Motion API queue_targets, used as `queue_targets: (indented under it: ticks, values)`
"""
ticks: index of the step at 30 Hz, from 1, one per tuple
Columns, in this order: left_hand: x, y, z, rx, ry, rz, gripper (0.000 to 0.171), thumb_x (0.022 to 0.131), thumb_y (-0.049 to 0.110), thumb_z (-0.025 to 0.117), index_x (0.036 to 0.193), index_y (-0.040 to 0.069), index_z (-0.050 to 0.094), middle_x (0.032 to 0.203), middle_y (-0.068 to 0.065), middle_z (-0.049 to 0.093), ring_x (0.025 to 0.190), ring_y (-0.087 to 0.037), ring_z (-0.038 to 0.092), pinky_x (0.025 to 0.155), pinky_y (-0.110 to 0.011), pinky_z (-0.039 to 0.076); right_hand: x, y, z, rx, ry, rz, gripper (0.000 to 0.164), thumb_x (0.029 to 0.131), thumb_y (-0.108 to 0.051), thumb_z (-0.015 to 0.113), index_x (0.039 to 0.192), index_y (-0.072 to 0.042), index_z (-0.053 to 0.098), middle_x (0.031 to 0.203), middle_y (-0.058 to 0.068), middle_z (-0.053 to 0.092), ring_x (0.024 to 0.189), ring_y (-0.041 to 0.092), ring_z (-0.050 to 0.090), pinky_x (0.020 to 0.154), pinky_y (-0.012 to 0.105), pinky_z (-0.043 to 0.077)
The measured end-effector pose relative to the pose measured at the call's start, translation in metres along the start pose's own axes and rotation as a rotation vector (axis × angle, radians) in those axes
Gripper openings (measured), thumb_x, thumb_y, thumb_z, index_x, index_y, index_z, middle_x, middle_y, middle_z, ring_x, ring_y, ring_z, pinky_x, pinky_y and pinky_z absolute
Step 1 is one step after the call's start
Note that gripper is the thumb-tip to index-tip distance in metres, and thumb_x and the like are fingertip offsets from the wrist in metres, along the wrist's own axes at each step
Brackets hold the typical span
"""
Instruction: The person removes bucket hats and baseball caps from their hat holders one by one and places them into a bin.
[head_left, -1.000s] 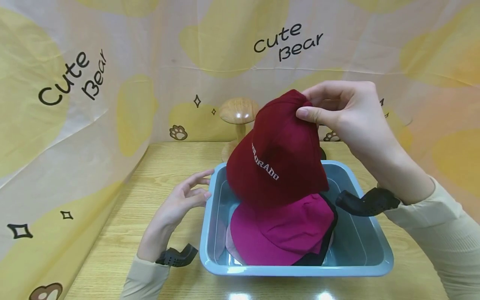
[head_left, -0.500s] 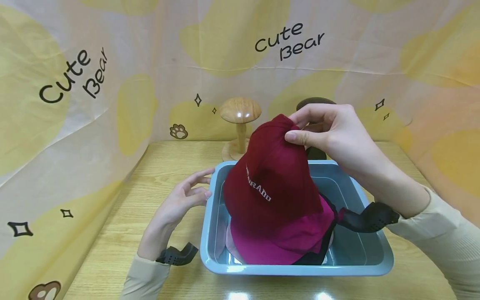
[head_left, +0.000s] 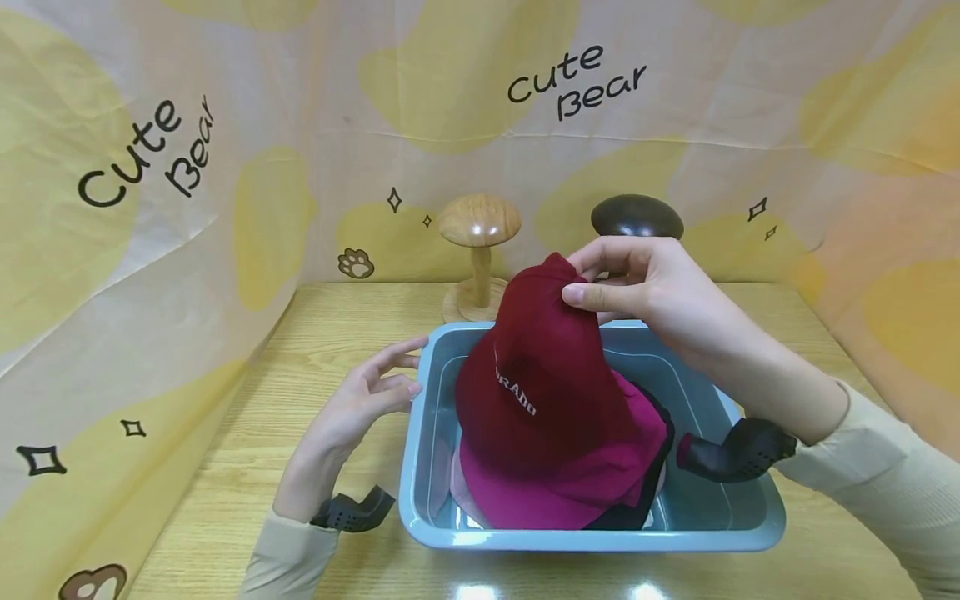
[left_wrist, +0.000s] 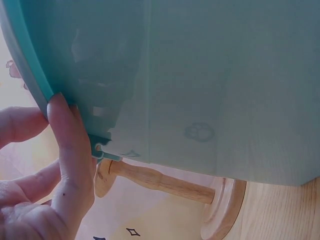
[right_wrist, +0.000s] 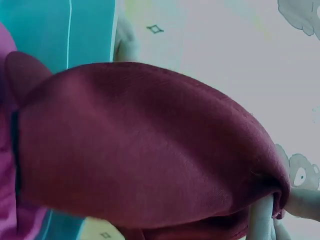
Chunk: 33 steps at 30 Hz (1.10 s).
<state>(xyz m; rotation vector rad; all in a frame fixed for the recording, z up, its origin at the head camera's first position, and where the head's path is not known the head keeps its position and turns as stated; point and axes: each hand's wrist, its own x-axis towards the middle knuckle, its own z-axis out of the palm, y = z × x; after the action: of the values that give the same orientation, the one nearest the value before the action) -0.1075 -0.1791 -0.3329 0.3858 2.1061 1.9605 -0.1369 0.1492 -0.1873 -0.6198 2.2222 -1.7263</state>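
A dark red cap [head_left: 547, 358] with white lettering hangs crown up over the blue basin [head_left: 592, 540]. My right hand [head_left: 660, 292] pinches the top of its crown between thumb and fingers. The red cap's lower edge overlaps a magenta cap [head_left: 517, 500] in the basin; contact is hard to tell. In the right wrist view, the red cap [right_wrist: 140, 145] fills the middle, with fingers [right_wrist: 260, 220] at its crown. My left hand [head_left: 367, 396] holds the basin's left rim. The left wrist view shows its thumb and a finger at the rim [left_wrist: 37, 80].
Behind the basin stand a light wooden mushroom-shaped stand [head_left: 480, 221] and a dark one [head_left: 637, 217], partly hidden by my right hand. Black fabric [head_left: 618, 518] and a pale edge [head_left: 465, 496] show beneath the magenta cap. A patterned curtain [head_left: 420, 100] encloses the wooden table [head_left: 300, 333].
My right hand has lowered the red cap toward the magenta cap, moving slightly left. The dark stand has come into view behind it. My left hand has stayed on the rim.
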Motion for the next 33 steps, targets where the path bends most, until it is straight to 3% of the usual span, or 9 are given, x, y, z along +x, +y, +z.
queue_targets:
  ticks: [11, 20, 25, 33]
  values:
    - [0.002, 0.0, 0.001, 0.006, 0.007, -0.001, 0.06, 0.092, 0.005, 0.058, 0.148, 0.008, 0.034, 0.126, -0.013, 0.048, 0.083, -0.007, 0.068, 0.081, -0.035, 0.057, -0.001, 0.011, 0.012, -0.005, -0.053, 0.04, 0.021, 0.088, -0.015, 0.068, 0.105, -0.004, 0.062, 0.085, 0.001, 0.066, 0.079, 0.014, 0.065, 0.076, 0.032, 0.058]
    - [0.003, -0.001, -0.001, 0.012, 0.0, -0.002, 0.06, 0.093, 0.005, 0.058, 0.148, 0.007, 0.033, 0.125, -0.011, 0.047, 0.086, -0.007, 0.068, 0.081, -0.035, 0.058, -0.003, 0.028, 0.017, -0.006, -0.09, 0.1, 0.022, 0.086, -0.012, 0.067, 0.103, 0.0, 0.058, 0.094, 0.008, 0.059, 0.073, 0.013, 0.066, 0.076, 0.033, 0.059]
    - [0.002, -0.001, -0.002, 0.011, -0.005, -0.004, 0.06, 0.093, 0.006, 0.058, 0.148, 0.008, 0.033, 0.126, -0.011, 0.047, 0.087, -0.008, 0.068, 0.082, -0.035, 0.057, -0.008, 0.034, 0.014, 0.0, -0.075, 0.119, 0.022, 0.087, -0.012, 0.067, 0.101, 0.0, 0.056, 0.095, 0.009, 0.056, 0.074, 0.014, 0.066, 0.077, 0.033, 0.059]
    - [0.003, -0.002, 0.0, 0.013, 0.003, -0.009, 0.061, 0.093, 0.006, 0.059, 0.148, 0.008, 0.034, 0.126, -0.012, 0.047, 0.085, -0.007, 0.068, 0.081, -0.035, 0.058, -0.024, 0.04, 0.002, -0.085, -0.097, 0.149, 0.028, 0.087, -0.02, 0.069, 0.104, -0.002, 0.055, 0.091, 0.007, 0.064, 0.079, 0.018, 0.068, 0.077, 0.032, 0.058]
